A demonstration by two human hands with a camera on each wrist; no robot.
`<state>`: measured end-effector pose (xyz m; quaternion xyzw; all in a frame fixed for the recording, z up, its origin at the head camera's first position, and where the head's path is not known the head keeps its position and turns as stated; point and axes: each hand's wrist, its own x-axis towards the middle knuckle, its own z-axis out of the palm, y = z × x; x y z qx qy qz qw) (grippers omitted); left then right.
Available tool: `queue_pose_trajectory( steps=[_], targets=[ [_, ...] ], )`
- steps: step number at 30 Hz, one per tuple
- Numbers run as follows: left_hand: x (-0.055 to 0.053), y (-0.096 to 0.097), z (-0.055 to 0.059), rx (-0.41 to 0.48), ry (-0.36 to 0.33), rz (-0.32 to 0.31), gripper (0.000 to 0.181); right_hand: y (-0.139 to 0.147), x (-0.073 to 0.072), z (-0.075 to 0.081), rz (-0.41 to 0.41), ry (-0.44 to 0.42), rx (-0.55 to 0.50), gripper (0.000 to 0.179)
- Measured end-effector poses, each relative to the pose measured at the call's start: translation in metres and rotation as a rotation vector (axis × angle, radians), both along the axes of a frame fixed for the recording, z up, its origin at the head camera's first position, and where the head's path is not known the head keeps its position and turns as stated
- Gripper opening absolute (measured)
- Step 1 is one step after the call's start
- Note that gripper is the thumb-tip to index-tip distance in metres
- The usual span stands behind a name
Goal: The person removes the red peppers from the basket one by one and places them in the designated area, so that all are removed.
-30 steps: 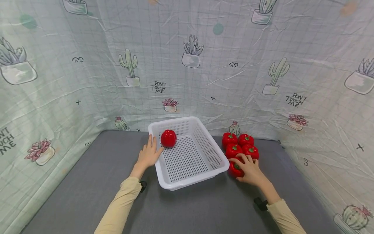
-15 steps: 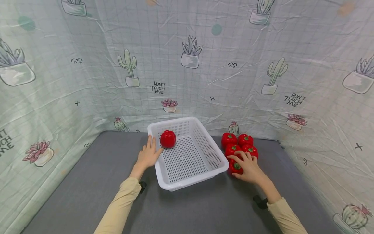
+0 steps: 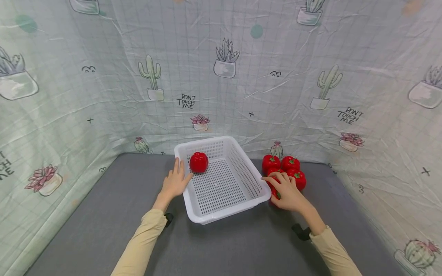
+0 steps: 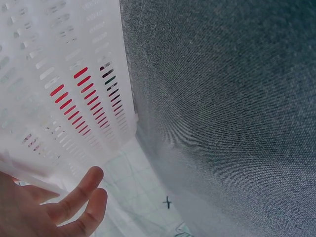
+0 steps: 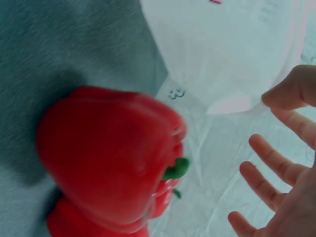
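Note:
A white perforated plastic basket (image 3: 221, 184) stands on the grey table, with one red bell pepper (image 3: 198, 162) inside at its left back. My left hand (image 3: 173, 184) holds the basket's left rim, thumb over the edge and fingers along the outside. My right hand (image 3: 287, 193) hovers over the nearest bell pepper (image 5: 108, 153), its spread fingers reaching to the basket's right corner. In the right wrist view the thumb (image 5: 291, 89) meets the rim or lies just in front of it; I cannot tell which. No pepper is in that hand.
Behind the right hand, several red bell peppers (image 3: 290, 163) with green stems stand close together, right of the basket. A cactus-print cloth (image 3: 221, 96) hangs at the back and both sides of the grey table (image 3: 114, 214).
My right hand has shifted left from the nearest pepper toward the basket's right corner. That pepper is still by the basket. The left hand and the basket stay as they were.

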<state>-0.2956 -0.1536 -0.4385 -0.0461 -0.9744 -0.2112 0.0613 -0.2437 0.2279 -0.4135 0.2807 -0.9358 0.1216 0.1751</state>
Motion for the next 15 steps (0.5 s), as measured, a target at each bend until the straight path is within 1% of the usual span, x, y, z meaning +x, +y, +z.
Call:
queue_pose_trajectory(
  steps=[4, 8, 12, 15],
  targets=[
    [0.001, 0.001, 0.002, 0.005, -0.008, -0.004, 0.072, -0.005, 0.002, 0.005, 0.008, 0.000, 0.008, 0.064],
    [0.001, 0.001, 0.002, 0.004, -0.007, -0.005, 0.072, -0.010, 0.002, 0.009, 0.018, 0.001, -0.007, 0.064],
    [0.000, 0.000, 0.001, 0.003, -0.003, -0.005, 0.072, -0.018, 0.002, 0.014, 0.049, 0.006, -0.031, 0.062],
    [0.000, 0.000, 0.001, 0.005, -0.001, -0.004, 0.072, -0.025, -0.001, 0.018, 0.074, 0.027, -0.015, 0.061]
  ],
)
